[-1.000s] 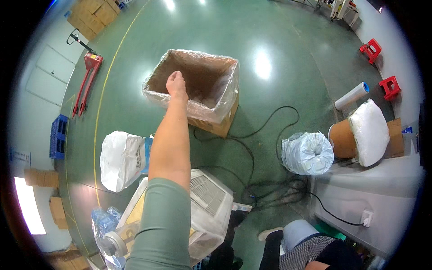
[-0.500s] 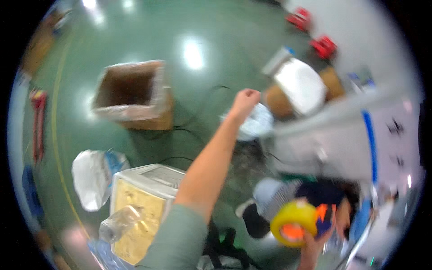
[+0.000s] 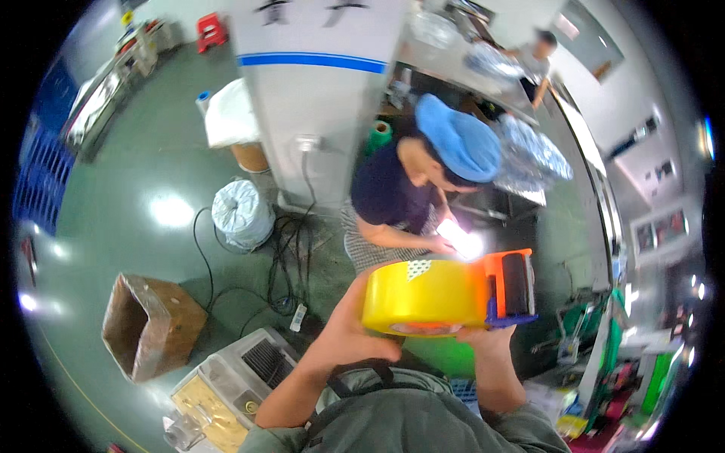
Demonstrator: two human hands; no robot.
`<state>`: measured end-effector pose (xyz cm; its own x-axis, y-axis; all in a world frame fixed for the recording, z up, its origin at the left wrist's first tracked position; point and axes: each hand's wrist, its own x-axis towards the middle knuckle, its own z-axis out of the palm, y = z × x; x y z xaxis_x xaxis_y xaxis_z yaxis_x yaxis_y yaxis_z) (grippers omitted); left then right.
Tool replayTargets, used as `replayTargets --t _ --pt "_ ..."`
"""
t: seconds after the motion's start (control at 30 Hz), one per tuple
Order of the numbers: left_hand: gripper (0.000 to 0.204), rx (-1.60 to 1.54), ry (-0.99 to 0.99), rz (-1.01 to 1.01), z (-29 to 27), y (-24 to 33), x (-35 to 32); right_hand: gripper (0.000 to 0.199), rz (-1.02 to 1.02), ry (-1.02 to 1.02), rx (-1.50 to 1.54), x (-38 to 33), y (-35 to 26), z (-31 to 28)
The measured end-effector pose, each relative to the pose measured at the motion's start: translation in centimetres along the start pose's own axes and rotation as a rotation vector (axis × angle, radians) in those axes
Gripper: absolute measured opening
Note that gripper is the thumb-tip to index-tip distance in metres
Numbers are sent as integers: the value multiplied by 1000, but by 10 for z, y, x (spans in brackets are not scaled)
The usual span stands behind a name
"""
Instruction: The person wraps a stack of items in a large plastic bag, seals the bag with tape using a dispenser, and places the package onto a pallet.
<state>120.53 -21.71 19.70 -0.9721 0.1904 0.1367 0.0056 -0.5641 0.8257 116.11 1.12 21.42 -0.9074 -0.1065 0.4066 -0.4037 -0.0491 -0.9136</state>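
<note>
A tape dispenser with a fat yellow roll [image 3: 419,296], an orange frame and a dark roller is held up in front of me. My right hand [image 3: 489,341] grips it from below at the orange end, partly hidden by it. Around the left end of the roll curves my left hand [image 3: 349,325], its fingers hidden behind the tape and its thumb stretched beneath. Just beyond the dispenser sits a person in a blue cap [image 3: 457,140], looking down at a lit phone [image 3: 461,240].
Left of me stand an open cardboard box [image 3: 162,325] and a pale machine [image 3: 242,362] with a yellowed panel. Cables [image 3: 287,260] lie on the floor near a white-wrapped round bundle [image 3: 243,215]. A white pillar [image 3: 313,106] rises ahead. Another person [image 3: 535,64] is by a far bench.
My view has swung right. My left arm, stretched far out before, has drawn back to the yellow roll. The dispenser has come to the middle in front of me.
</note>
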Motion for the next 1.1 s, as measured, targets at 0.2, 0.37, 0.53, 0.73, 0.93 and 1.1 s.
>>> replayTargets --t 0.2,0.37,0.53,0.73,0.93,1.1 --pt "72 309 -136 264 157 -85 69 79 -234 175 118 -29 -27 -152" --pt "39 260 -347 286 283 -159 116 44 -228 219 618 -69 -42 -292" --pt "35 282 -625 184 374 -210 140 31 -294 404 846 -121 -59 -373" --pt "51 -109 -641 -22 427 -272 151 38 -353 486 861 -152 -50 -413" --pt "53 -122 -843 -96 464 -313 190 38 -24 674 507 -192 -61 -470" --pt "57 254 -1053 50 533 -338 237 27 265 986 -404 -255 -125 -608"
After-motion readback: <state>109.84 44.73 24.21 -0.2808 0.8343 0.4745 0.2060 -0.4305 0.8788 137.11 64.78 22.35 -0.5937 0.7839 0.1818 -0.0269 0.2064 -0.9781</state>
